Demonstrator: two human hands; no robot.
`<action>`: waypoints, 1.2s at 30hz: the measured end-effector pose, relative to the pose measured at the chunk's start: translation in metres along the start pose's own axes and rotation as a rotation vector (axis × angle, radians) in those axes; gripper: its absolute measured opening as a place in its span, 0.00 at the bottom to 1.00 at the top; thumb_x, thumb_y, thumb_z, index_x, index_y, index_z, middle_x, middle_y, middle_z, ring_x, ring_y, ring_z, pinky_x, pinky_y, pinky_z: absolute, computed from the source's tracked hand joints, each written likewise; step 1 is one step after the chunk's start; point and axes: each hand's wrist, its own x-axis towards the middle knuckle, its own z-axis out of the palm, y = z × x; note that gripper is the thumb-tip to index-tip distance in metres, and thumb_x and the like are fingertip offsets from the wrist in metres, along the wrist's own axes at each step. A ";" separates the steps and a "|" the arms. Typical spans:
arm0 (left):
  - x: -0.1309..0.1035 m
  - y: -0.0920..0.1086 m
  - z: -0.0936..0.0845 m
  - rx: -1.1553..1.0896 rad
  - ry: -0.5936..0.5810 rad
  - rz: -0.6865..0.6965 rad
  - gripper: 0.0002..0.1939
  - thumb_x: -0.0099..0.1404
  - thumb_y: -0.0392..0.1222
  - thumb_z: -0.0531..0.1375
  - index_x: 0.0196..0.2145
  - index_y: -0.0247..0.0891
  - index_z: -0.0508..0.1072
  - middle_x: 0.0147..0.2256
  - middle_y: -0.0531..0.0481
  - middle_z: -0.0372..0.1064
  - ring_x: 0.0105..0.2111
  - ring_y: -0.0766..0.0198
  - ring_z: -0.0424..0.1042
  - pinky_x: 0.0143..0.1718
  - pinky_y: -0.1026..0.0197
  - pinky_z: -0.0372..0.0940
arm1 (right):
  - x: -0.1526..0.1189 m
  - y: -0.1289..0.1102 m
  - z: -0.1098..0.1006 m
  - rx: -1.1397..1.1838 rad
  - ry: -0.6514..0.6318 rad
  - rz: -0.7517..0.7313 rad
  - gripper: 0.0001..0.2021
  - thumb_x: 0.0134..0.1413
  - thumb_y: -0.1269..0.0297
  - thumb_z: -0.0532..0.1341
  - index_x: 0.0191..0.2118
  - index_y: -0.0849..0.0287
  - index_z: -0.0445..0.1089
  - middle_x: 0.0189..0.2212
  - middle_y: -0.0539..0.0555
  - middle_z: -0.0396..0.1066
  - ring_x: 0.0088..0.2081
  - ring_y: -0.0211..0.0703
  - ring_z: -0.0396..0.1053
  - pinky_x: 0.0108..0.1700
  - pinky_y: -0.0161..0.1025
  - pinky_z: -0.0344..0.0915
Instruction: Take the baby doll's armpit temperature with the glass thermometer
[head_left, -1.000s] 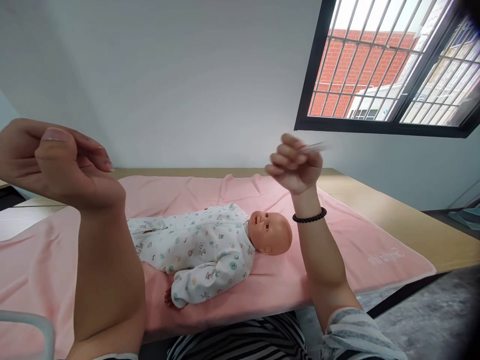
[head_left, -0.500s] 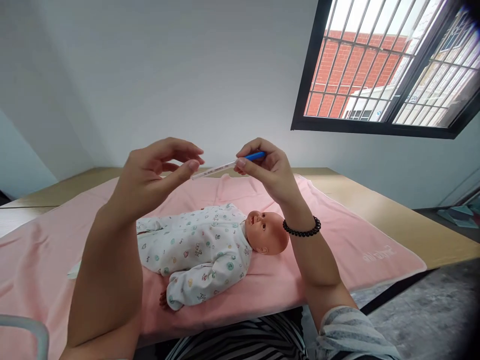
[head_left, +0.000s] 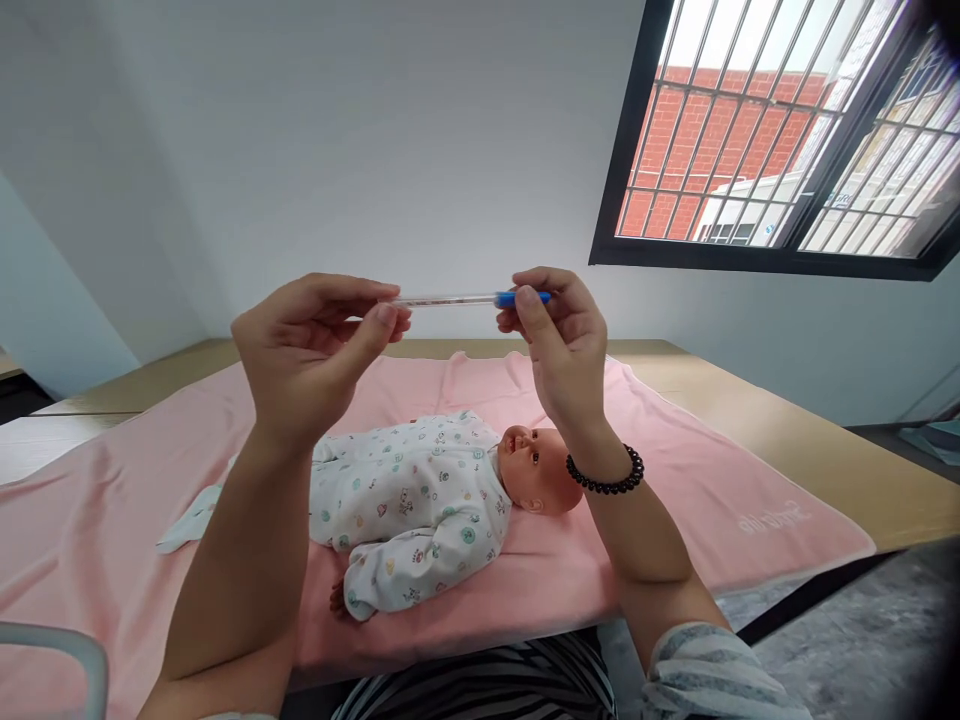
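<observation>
Raised above the table, a thin clear thermometer case (head_left: 450,300) lies nearly level between my hands, with printed marks showing through and a blue cap at its right end. My left hand (head_left: 319,345) pinches the clear left end between thumb and fingers. My right hand (head_left: 566,335) is closed round the blue cap, thumb on the near side. Below them a baby doll (head_left: 420,510) in a white patterned sleepsuit lies on its back, its head to the right. My left forearm hides part of its legs.
A pink blanket (head_left: 675,480) covers much of the wooden table (head_left: 780,420) under the doll. At the lower left a grey curved bar (head_left: 82,650) rises near the edge. A wall and a barred window (head_left: 750,130) stand behind the table.
My left hand has closed on the clear end of the thermometer case, which it was beside before. The case has gone from slanted to level, and my right hand has shifted slightly right.
</observation>
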 end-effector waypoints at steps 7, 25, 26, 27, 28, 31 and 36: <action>-0.010 0.005 0.019 -0.040 0.125 0.003 0.07 0.63 0.47 0.69 0.39 0.47 0.79 0.35 0.53 0.78 0.33 0.61 0.80 0.34 0.55 0.80 | -0.008 0.005 0.005 0.009 0.179 -0.097 0.16 0.62 0.51 0.62 0.50 0.48 0.60 0.40 0.50 0.77 0.42 0.41 0.78 0.48 0.45 0.76; -0.011 0.006 0.024 -0.007 0.275 0.024 0.10 0.65 0.47 0.67 0.45 0.54 0.80 0.38 0.56 0.79 0.36 0.61 0.79 0.31 0.55 0.78 | -0.026 -0.009 0.022 0.034 0.178 -0.098 0.25 0.60 0.59 0.64 0.62 0.46 0.60 0.58 0.54 0.70 0.62 0.51 0.67 0.64 0.53 0.67; -0.012 0.007 0.024 0.003 0.281 0.033 0.10 0.65 0.47 0.67 0.45 0.54 0.80 0.38 0.56 0.79 0.36 0.61 0.79 0.31 0.54 0.78 | -0.027 -0.010 0.022 0.027 0.168 -0.091 0.25 0.61 0.60 0.64 0.62 0.46 0.59 0.58 0.54 0.69 0.62 0.52 0.66 0.64 0.54 0.67; -0.011 0.008 0.023 0.011 0.288 0.044 0.09 0.66 0.46 0.66 0.45 0.55 0.80 0.37 0.57 0.79 0.35 0.61 0.79 0.30 0.54 0.78 | -0.028 -0.011 0.022 0.013 0.162 -0.087 0.25 0.62 0.60 0.63 0.63 0.45 0.59 0.59 0.54 0.68 0.63 0.52 0.65 0.64 0.55 0.67; -0.011 0.009 0.022 0.017 0.294 0.055 0.09 0.66 0.45 0.66 0.44 0.55 0.80 0.37 0.57 0.79 0.35 0.61 0.79 0.30 0.53 0.77 | -0.028 -0.011 0.021 -0.007 0.159 -0.091 0.25 0.62 0.60 0.62 0.63 0.45 0.59 0.59 0.55 0.68 0.63 0.53 0.65 0.63 0.56 0.67; -0.010 0.010 0.020 0.023 0.293 0.071 0.08 0.67 0.45 0.65 0.43 0.57 0.80 0.36 0.58 0.79 0.34 0.61 0.79 0.30 0.51 0.77 | -0.030 -0.013 0.020 -0.069 0.154 -0.130 0.23 0.64 0.60 0.60 0.63 0.45 0.59 0.58 0.56 0.69 0.63 0.53 0.65 0.61 0.58 0.69; -0.010 0.009 0.020 0.036 0.292 0.078 0.07 0.67 0.45 0.65 0.42 0.56 0.81 0.36 0.58 0.79 0.33 0.62 0.79 0.31 0.52 0.77 | -0.031 -0.014 0.019 -0.101 0.163 -0.174 0.23 0.65 0.59 0.59 0.63 0.45 0.60 0.57 0.56 0.69 0.62 0.53 0.66 0.58 0.55 0.72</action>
